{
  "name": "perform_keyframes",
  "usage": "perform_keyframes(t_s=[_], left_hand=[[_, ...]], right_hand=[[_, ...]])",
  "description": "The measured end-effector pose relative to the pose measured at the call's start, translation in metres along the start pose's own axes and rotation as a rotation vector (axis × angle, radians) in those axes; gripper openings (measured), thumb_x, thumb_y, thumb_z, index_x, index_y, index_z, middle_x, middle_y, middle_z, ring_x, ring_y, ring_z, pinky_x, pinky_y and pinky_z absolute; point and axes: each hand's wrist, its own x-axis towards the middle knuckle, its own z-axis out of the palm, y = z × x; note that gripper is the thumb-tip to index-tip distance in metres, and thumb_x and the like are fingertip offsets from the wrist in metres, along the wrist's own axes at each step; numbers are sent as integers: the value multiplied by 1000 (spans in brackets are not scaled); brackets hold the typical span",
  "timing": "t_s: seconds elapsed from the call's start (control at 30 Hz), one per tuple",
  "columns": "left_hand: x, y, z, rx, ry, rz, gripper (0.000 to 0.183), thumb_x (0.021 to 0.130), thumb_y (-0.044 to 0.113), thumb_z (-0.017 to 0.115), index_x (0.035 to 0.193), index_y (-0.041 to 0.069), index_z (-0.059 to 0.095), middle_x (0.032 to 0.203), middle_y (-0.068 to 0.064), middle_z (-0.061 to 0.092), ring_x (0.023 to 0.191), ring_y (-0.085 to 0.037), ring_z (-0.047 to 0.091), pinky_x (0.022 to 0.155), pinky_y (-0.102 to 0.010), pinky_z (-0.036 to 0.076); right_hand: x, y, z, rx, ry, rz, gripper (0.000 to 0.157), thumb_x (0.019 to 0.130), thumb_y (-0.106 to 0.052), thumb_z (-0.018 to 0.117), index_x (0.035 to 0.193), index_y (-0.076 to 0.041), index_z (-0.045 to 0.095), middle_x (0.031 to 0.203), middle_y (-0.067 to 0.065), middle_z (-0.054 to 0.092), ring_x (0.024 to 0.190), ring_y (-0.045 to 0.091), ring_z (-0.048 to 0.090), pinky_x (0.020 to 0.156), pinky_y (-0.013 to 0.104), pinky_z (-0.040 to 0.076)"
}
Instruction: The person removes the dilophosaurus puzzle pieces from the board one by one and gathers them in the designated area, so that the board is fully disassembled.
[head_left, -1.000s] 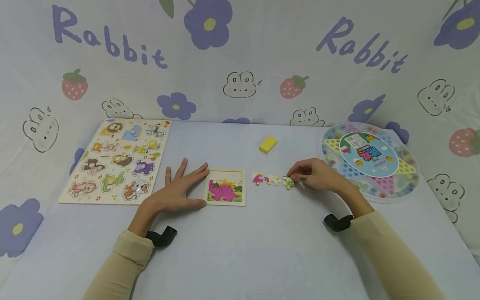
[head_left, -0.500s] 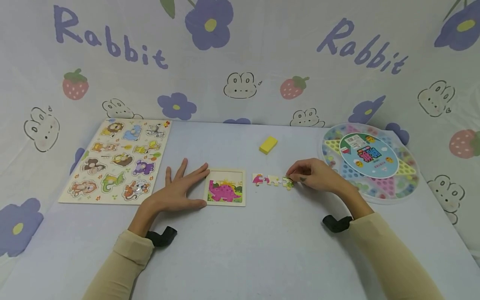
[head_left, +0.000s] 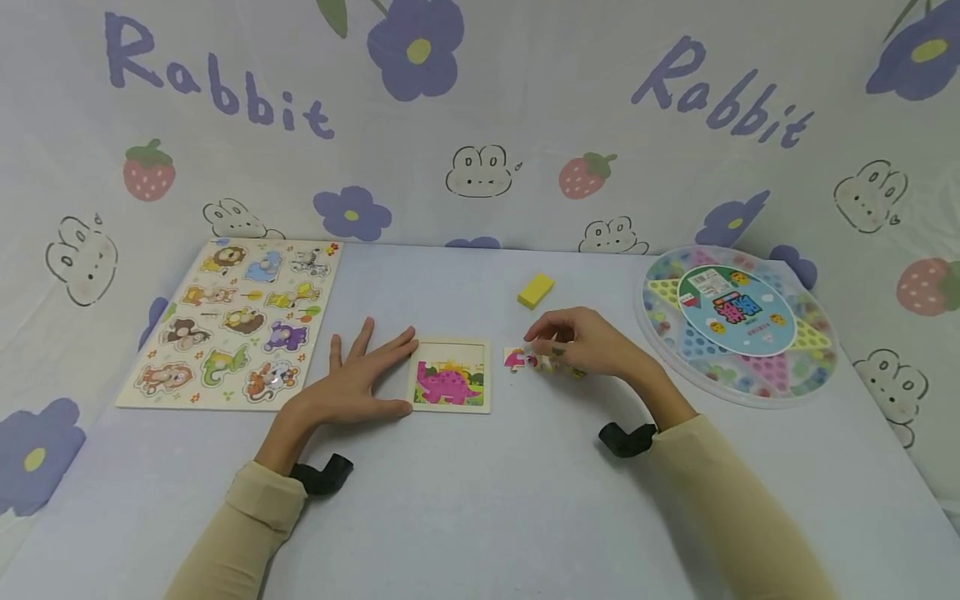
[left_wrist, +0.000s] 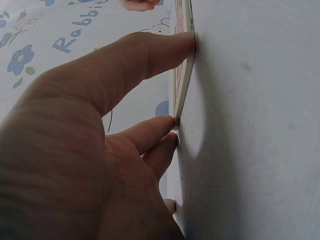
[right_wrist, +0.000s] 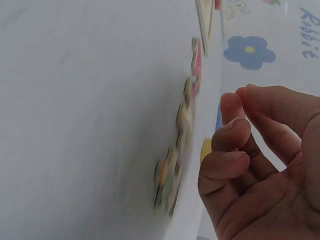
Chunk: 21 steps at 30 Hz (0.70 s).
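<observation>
A square wooden tray puzzle [head_left: 450,375] shows a pink dinosaur picture with a bare strip along its top. My left hand [head_left: 348,383] spreads its fingers at the tray's left side; thumb and fingertips touch the frame edge [left_wrist: 183,92] in the left wrist view. Right of the tray, three puzzle pieces lie in a row. The pink one [head_left: 514,359] shows best; my right hand partly covers the others. That right hand [head_left: 581,342] hovers over the row, fingers loosely bent. Below it, the green piece [right_wrist: 167,187] lies on the table in the right wrist view, and nothing shows between its fingertips.
A yellow block [head_left: 536,291] lies behind the row of pieces. At the left stands an animal puzzle board [head_left: 258,321]; at the right, a round Chinese checkers board [head_left: 738,325]. A printed rabbit cloth [head_left: 405,150] rises behind the table.
My right hand has left the rightmost piece and moved left over the row, towards the pink piece. The left hand and the tray puzzle have stayed in place.
</observation>
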Motion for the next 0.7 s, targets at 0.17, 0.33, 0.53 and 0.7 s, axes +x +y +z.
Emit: perform_keyframes(t_s=[0.17,0.33,0.53,0.7], left_hand=[[0,0,0,-5,4,9,92,89,39,78,168,19,33,180,-2,18,165,-44,-20,121,-73,-27],[0,0,0,-3,5,12,92,89,39,77,168,19,33,180,-2,18,165,-44,-19,121,-74,-27],[0,-1,0,0,1,10,92,90,40,77,168,20,33,180,-1,18,165,-44,-20,121,-74,-28],[1,-2,-1,6,-1,8,92,90,39,77,168,20,32,180,-1,17,165,-44,-20,121,-74,-27]], right_hand=[[13,-18,13,29,-55,-37,20,100,-13,69,118,-10,77,106,7,75,83,20,62,70,26,52],[27,-31,27,27,-88,-84,20,100,-13,70,118,-9,76,104,6,76,81,19,63,72,26,53],[39,-43,43,7,-133,-115,16,101,-16,71,115,-11,77,103,3,76,84,16,61,76,25,52],[47,-52,54,-4,-176,-121,14,102,-18,70,114,-13,77,101,1,76,86,15,62,81,25,53]])
